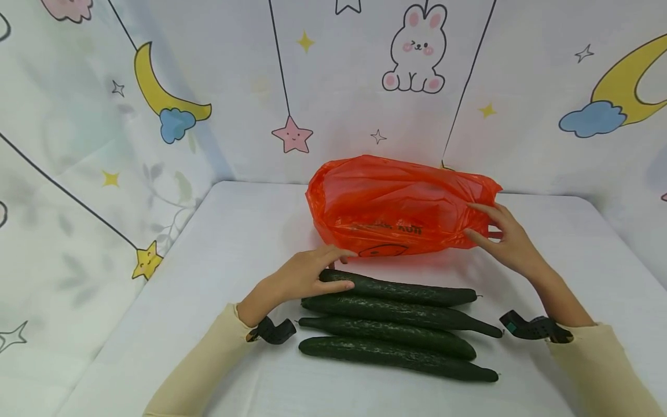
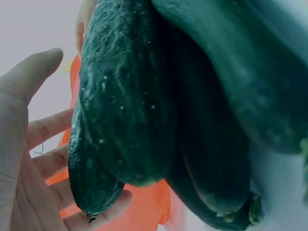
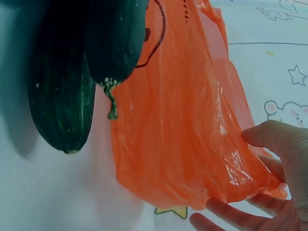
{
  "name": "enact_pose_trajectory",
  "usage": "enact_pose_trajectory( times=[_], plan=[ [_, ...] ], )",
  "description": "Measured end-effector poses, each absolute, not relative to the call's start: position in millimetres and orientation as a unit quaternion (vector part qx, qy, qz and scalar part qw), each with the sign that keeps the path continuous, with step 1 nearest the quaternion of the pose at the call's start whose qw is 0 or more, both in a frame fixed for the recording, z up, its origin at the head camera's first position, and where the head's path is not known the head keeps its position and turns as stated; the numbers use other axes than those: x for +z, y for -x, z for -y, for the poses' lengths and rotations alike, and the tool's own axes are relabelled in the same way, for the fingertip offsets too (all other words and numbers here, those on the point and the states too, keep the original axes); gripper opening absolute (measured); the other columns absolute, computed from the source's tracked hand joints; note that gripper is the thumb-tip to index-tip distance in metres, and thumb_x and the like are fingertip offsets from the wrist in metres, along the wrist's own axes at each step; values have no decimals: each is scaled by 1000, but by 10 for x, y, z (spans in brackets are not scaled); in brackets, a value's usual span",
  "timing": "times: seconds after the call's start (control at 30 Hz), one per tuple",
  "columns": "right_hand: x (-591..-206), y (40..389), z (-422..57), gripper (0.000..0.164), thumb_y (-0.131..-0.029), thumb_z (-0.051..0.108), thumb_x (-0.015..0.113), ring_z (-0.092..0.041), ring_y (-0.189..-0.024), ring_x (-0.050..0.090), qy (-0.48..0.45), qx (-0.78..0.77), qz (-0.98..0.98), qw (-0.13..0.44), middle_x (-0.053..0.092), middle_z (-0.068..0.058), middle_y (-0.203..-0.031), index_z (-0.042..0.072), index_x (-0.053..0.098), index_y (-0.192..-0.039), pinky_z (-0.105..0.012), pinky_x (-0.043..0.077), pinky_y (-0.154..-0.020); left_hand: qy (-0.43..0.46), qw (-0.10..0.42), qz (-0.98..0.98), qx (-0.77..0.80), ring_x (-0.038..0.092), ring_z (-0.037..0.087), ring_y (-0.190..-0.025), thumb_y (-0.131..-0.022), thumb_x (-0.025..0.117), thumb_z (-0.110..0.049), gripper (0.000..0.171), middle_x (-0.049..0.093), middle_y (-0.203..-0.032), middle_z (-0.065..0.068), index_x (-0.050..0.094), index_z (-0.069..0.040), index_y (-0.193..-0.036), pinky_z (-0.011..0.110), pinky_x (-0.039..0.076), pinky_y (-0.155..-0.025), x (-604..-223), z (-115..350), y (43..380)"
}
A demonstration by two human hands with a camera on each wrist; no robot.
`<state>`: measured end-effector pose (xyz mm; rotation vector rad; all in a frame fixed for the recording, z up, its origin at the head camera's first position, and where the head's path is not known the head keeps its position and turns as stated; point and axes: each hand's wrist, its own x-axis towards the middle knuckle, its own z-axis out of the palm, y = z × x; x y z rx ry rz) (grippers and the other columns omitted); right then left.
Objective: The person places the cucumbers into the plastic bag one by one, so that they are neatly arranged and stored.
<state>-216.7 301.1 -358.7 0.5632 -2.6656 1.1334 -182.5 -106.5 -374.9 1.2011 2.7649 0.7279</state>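
Several dark green cucumbers [image 1: 401, 313] lie side by side on the white table. My left hand [image 1: 312, 275] is over the left end of the farthest cucumber [image 1: 417, 291], thumb and fingers spread apart. In the left wrist view, the fingers [image 2: 50, 161] extend behind the cucumber ends. Behind the cucumbers lies a red plastic bag [image 1: 396, 202] on its side, with dark print and a line drawing. At the bag's right end is my right hand [image 1: 502, 234]. Its thumb and fingers are loosely extended around the bag's crumpled edge, the thumb touching the film in the right wrist view.
A white cloth covers the table [image 1: 250, 231]. At the back and left stands a white fabric backdrop [image 1: 344, 87] printed with stars, moons and a rabbit. A dark band [image 1: 273, 331] is on the left wrist and another band [image 1: 531, 327] on the right.
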Motion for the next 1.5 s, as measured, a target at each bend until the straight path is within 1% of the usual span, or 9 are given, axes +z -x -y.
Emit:
enact_pose_trajectory(
  times=[0.1,0.33,0.43,0.67,0.87,1.1,1.3,1.4,1.5],
  plan=[
    [-3609,2164,-3009,56,-90,10,68,-40,-117,41,-191,384,898,102,35,-26,-145,1,46,-141,-1,37,-76,-402,27,-886,229,59,11,-101,-90,67,-46,53,63,-115,-2,58,-16,-133,32,51,-85,-3775,1053,1827],
    [-3630,2144,-2997,55,-90,10,68,-17,-114,39,-185,391,896,105,35,-26,-144,1,46,-140,-2,39,-76,-411,42,-885,212,57,9,-111,-89,67,-47,43,63,-120,-7,63,-21,-124,32,48,-97,-3812,1023,1827],
    [-3635,2144,-2998,55,-90,10,68,-15,-114,39,-182,393,895,103,35,-26,-144,1,46,-140,-2,39,-76,-410,48,-885,213,56,10,-114,-90,66,-48,43,63,-122,-7,63,-21,-124,33,47,-98,-3830,1017,1830],
    [-3638,2152,-3002,55,-91,10,68,-1,-111,36,-181,395,894,104,36,-26,-144,2,46,-141,-2,39,-76,-400,65,-888,218,54,11,-118,-91,64,-48,43,62,-125,-8,63,-22,-125,34,45,-100,-3843,997,1851],
    [-3653,2155,-3008,55,-90,10,68,-1,-111,36,-183,396,894,107,36,-25,-144,2,46,-141,-2,39,-76,-409,58,-882,224,55,11,-114,-92,64,-45,39,64,-121,-8,65,-22,-123,34,46,-99,-3845,984,1856],
    [-3666,2148,-3014,56,-90,9,68,2,-108,39,-185,404,889,107,36,-25,-145,3,46,-142,-3,41,-75,-432,10,-876,216,59,10,-101,-91,66,-42,34,66,-111,-8,66,-20,-116,30,50,-87,-3859,987,1832],
    [-3668,2139,-3012,57,-90,8,68,3,-107,41,-188,411,886,105,36,-25,-144,3,45,-142,-4,41,-76,-430,-10,-879,208,59,7,-99,-91,66,-45,35,66,-109,-9,66,-21,-116,27,51,-84,-3881,973,1820],
    [-3665,2136,-3008,57,-91,9,67,-1,-108,42,-187,409,887,104,36,-25,-144,2,45,-142,-4,42,-76,-430,-22,-878,209,59,6,-90,-91,66,-44,36,65,-104,-8,66,-20,-117,24,51,-76,-3876,962,1817],
    [-3656,2134,-3007,56,-91,9,67,-11,-109,45,-185,408,888,102,36,-25,-144,2,45,-142,-4,42,-76,-432,-36,-876,213,57,5,-80,-91,67,-43,37,64,-100,-7,66,-18,-118,21,48,-68,-3864,950,1819]
  ],
)
